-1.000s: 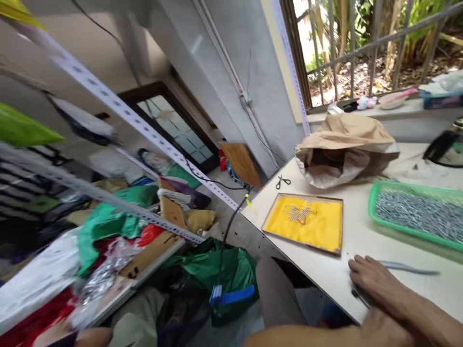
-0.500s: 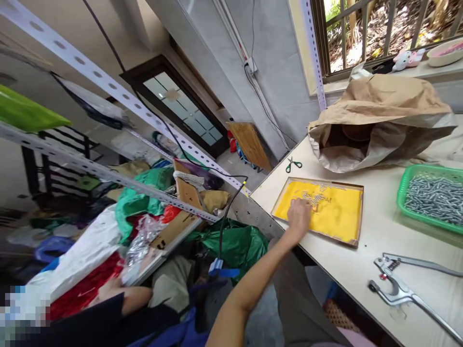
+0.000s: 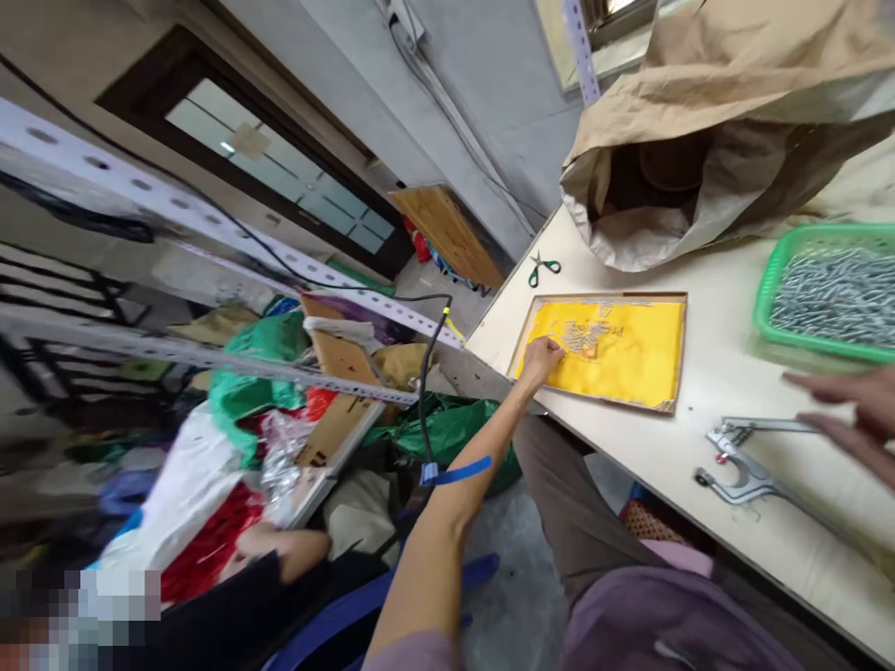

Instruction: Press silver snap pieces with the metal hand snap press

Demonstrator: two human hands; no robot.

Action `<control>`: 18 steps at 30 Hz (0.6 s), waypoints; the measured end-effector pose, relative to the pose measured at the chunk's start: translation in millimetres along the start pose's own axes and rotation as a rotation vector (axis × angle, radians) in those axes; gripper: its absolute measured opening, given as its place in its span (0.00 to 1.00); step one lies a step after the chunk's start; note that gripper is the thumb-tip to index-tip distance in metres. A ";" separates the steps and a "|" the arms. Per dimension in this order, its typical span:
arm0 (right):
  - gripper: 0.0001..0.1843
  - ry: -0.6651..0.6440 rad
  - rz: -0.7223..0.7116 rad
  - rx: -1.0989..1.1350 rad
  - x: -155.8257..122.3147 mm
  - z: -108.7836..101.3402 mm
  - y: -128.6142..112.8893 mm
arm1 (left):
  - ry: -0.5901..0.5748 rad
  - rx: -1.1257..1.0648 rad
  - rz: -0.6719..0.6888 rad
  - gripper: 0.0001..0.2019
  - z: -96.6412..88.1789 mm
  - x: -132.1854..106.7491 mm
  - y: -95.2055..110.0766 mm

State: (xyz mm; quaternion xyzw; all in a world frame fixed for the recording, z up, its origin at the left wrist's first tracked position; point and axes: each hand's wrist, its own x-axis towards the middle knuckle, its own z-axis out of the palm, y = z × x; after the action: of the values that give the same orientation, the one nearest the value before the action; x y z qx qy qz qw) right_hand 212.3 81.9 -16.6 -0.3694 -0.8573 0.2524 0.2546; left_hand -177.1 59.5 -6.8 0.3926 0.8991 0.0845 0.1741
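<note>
My left hand (image 3: 540, 358) reaches out to the near left edge of a shallow yellow-lined tray (image 3: 629, 359) on the white table (image 3: 706, 438). Its fingers are curled at the tray's rim, beside a small heap of metal pieces (image 3: 579, 334); what they pinch is hidden. My right hand (image 3: 849, 415) enters from the right edge, blurred, fingers stretched out above the table. It hovers just right of metal hand pliers (image 3: 748, 466) lying on the table and touches nothing.
A green basket of metal screws (image 3: 825, 294) stands at the right. A big brown paper sack (image 3: 720, 140) lies open behind the tray, green scissors (image 3: 543, 268) by it. Left of the table, slotted shelf rails (image 3: 230, 359) hold bags and cloth. Another person's arm (image 3: 280, 554) shows low left.
The view tilted down and closer. My left hand slid from the tray's middle to its near left edge. My right hand came into view at the right, near the pliers.
</note>
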 end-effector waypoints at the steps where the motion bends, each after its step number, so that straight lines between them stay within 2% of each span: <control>1: 0.17 -0.028 -0.026 -0.010 -1.2 -6.8 0.5 | 0.010 -0.010 0.009 0.04 -1.7 -1.3 -0.5; 4: 0.17 -0.127 -0.054 -0.059 -20.4 -15.7 -3.7 | 0.030 -0.034 0.030 0.04 -7.4 -4.8 -3.0; 7: 0.15 -0.153 -0.026 -0.181 -45.2 -7.4 -8.8 | 0.117 -0.082 0.062 0.05 -11.9 -15.7 1.3; 9: 0.13 -0.167 -0.005 -0.257 -55.1 -1.2 -11.0 | 0.132 -0.194 0.116 0.06 -10.4 -34.9 13.5; 11: 0.12 -0.202 0.012 -0.276 -58.7 1.3 -12.4 | -0.012 -0.348 0.178 0.08 -2.5 -64.2 33.4; 13: 0.13 -0.239 0.019 -0.267 -57.9 0.2 -13.2 | -0.273 -0.470 0.211 0.09 11.7 -97.8 57.4; 15: 0.13 -0.269 0.014 -0.270 -56.1 -2.5 -13.7 | -0.504 -0.519 0.190 0.09 29.3 -127.1 80.0; 18: 0.12 -0.295 -0.009 -0.311 -55.9 -5.5 -13.5 | -0.691 -0.521 0.092 0.08 52.3 -152.6 101.4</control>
State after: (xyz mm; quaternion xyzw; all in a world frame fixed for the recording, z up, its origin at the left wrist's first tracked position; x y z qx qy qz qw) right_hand 242.3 32.6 -18.1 -0.3593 -0.9156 0.1674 0.0678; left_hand 7.8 16.8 11.7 0.3806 0.7182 0.1798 0.5540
